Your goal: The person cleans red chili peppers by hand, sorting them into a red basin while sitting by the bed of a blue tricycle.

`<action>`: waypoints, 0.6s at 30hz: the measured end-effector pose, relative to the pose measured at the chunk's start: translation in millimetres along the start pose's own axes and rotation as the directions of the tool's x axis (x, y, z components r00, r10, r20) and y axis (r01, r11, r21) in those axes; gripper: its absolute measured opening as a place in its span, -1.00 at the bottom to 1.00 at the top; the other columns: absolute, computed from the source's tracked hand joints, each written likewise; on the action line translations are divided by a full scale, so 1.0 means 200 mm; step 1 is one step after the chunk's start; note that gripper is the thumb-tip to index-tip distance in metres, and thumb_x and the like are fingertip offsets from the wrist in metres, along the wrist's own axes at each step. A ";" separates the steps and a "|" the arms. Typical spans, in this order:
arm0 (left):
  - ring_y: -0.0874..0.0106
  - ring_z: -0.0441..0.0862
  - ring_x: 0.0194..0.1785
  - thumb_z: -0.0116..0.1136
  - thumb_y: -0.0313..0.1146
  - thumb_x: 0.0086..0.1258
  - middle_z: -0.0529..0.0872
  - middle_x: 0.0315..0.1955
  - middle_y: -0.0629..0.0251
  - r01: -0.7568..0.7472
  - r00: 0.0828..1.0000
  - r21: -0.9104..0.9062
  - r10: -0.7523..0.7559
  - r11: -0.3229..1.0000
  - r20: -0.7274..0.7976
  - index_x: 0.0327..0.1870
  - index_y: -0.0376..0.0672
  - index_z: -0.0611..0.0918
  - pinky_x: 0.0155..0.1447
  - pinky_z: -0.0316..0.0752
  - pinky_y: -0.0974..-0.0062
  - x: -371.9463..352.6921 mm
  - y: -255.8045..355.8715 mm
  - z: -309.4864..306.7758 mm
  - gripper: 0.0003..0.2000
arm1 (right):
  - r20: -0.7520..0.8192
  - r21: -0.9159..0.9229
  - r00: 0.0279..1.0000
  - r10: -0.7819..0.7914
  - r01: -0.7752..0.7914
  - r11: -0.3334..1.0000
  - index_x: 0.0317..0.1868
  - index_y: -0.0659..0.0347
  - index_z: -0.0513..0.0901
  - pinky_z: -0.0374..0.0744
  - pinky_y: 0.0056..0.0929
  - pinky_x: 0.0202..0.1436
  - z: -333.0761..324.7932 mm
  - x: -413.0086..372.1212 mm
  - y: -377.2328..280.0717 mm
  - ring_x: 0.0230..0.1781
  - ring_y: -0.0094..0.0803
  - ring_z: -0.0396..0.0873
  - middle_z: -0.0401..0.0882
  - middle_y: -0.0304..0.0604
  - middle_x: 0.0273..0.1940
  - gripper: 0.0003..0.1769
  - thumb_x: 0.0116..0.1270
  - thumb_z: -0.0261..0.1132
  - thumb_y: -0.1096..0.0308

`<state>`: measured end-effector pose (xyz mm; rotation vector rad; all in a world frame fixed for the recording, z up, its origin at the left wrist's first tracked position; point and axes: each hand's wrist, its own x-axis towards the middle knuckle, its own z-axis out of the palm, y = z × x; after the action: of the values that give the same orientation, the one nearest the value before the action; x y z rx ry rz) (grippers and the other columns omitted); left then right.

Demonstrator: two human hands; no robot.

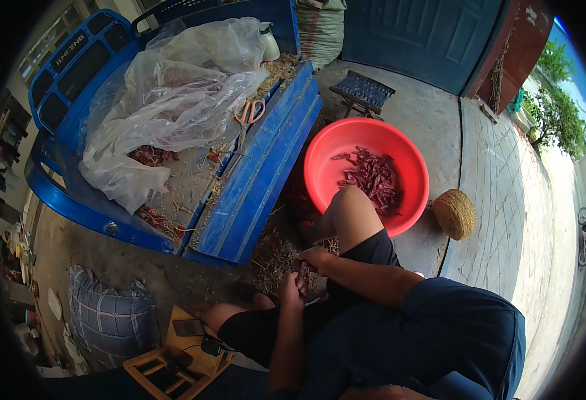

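Note:
My left hand is closed, its fingers curled, just below my right hand. The right one is closed too, with thumb and fingers drawn together. The two hands nearly meet in front of my knees. What sits between the fingers is small and dark; I cannot make it out. Stems and plant scraps cover the ground beyond the hands. Past my right knee stands a red plastic basin with dark red dried chili peppers in it.
A blue cart bed holds crumpled plastic sheeting, orange-handled scissors and scraps. A folding stool stands behind the basin, a woven straw seat right of it. A plaid cushion and wooden stool with a phone are left.

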<state>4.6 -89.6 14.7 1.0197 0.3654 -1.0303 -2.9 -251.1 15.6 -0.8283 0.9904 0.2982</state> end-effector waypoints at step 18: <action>0.55 0.14 -0.78 -0.02 -0.21 0.43 0.23 -0.75 0.52 0.061 0.998 -0.007 -0.061 0.998 0.012 -0.30 -0.08 0.52 -0.67 0.01 0.50 0.04 -0.08 -0.01 -0.83 | 0.128 -0.822 0.762 -0.635 0.440 0.362 -0.42 0.29 0.71 0.47 -0.30 -0.57 -0.29 0.70 0.42 -0.62 -0.38 0.55 0.62 -0.14 -0.54 -0.75 0.35 0.33 0.29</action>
<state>-4.9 -94.8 0.5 1.0005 0.3924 -1.0886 -10.6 -256.3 -158.0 -2.0693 0.6630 0.0613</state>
